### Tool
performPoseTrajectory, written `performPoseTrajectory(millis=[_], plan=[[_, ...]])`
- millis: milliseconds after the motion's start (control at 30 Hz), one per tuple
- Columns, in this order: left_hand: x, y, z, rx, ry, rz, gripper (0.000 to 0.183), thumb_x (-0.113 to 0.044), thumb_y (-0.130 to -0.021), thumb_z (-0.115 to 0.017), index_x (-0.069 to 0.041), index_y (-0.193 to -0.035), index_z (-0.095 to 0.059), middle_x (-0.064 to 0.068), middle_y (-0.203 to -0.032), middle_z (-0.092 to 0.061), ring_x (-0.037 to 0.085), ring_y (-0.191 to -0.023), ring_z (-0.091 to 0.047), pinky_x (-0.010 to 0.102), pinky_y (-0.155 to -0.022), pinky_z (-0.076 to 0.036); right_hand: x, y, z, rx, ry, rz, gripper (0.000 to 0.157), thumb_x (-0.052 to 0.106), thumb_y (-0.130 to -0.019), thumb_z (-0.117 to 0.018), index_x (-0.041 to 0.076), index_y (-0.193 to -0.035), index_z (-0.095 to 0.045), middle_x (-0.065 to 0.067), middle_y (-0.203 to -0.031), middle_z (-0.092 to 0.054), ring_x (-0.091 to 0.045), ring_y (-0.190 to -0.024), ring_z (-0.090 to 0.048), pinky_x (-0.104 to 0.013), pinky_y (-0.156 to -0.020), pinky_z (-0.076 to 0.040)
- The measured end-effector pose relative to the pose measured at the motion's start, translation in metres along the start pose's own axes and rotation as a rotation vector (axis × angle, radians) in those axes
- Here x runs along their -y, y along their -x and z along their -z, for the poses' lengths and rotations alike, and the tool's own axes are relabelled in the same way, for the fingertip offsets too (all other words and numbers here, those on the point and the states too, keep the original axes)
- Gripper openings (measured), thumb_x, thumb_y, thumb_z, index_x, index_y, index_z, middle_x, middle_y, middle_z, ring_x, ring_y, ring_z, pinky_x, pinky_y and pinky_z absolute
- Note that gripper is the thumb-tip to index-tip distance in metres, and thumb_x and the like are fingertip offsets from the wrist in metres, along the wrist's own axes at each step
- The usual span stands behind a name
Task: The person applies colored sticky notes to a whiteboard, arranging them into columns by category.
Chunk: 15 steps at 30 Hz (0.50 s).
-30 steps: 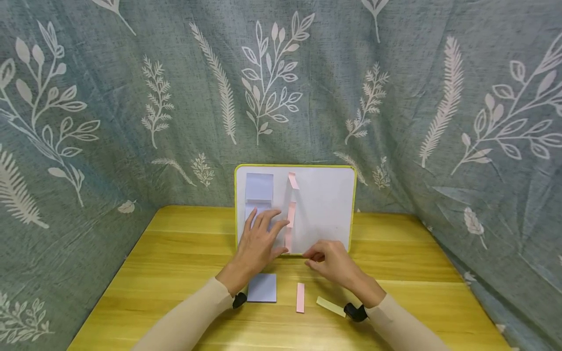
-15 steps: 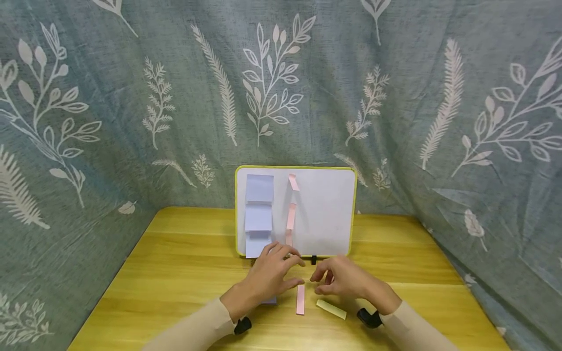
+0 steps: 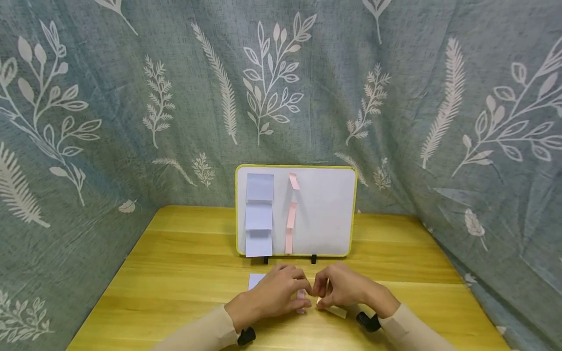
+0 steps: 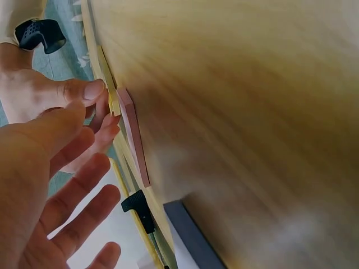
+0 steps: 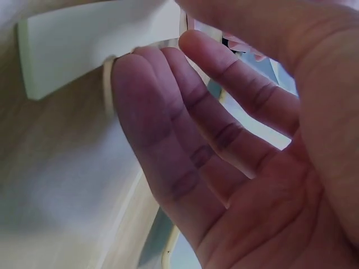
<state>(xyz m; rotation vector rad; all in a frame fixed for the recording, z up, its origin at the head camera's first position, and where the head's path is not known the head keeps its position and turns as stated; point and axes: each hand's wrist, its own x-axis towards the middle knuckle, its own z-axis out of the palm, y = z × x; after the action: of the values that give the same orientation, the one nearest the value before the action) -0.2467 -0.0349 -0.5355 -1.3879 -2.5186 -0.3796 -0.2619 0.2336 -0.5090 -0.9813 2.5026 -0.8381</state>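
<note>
My right hand point(image 3: 344, 286) is at the left end of a narrow yellow sticky note pad point(image 3: 337, 312), with thumb and index fingertip pinching that end. The pad shows pale and slanting in the right wrist view point(image 5: 84, 42). My left hand point(image 3: 278, 295) hovers over a narrow pink sticky note pad point(image 3: 300, 294), fingers loosely spread and holding nothing; the left wrist view shows the pink pad point(image 4: 133, 134) apart from these fingers. A square lilac sticky note pad point(image 3: 255, 280) lies partly hidden behind my left hand.
A whiteboard point(image 3: 325, 214) with a yellow rim stands at the back on black feet point(image 3: 313, 259). Lilac square notes point(image 3: 259, 216) run down its left side, and narrow pink notes point(image 3: 291, 215) hang beside them. Patterned cloth point(image 3: 325, 97) encloses the wooden table point(image 3: 175, 273).
Both hands have come down from the whiteboard's lower edge to the pads on the table. The right hand has reached the yellow pad, and the lilac and pink notes on the board are uncovered.
</note>
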Motion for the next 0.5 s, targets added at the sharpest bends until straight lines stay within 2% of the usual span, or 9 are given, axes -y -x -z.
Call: performPoseTrajectory(millis=[267, 500], plan=[[-0.0062, -0.0004, -0.0022, 0.070, 0.016, 0.020, 0.020, -0.048, -0.111, -0.081, -0.035, -0.125, -0.087, -0.014, -0.127, -0.081, 0.008, -0.125, -0.073, 0.038, -0.115, -0.059, -0.0039, -0.0012, -0.0051, -0.016, 0.017, -0.003, 0.017, 0.010, -0.091, -0.099, 0.018, -0.098, -0.085, 0.009, -0.086, -0.079, 0.002, -0.076, -0.068, -0.020, -0.068, -0.060], [-0.0058, -0.0023, -0.0046, 0.085, 0.009, 0.011, 0.022, -0.049, -0.112, -0.080, -0.035, -0.127, -0.087, -0.012, -0.128, -0.080, 0.008, -0.124, -0.073, 0.038, -0.115, -0.060, -0.0085, -0.0036, -0.0055, -0.082, 0.065, -0.012, 0.014, 0.010, -0.096, -0.095, 0.015, -0.096, -0.083, 0.009, -0.085, -0.078, 0.002, -0.077, -0.067, -0.020, -0.068, -0.058]])
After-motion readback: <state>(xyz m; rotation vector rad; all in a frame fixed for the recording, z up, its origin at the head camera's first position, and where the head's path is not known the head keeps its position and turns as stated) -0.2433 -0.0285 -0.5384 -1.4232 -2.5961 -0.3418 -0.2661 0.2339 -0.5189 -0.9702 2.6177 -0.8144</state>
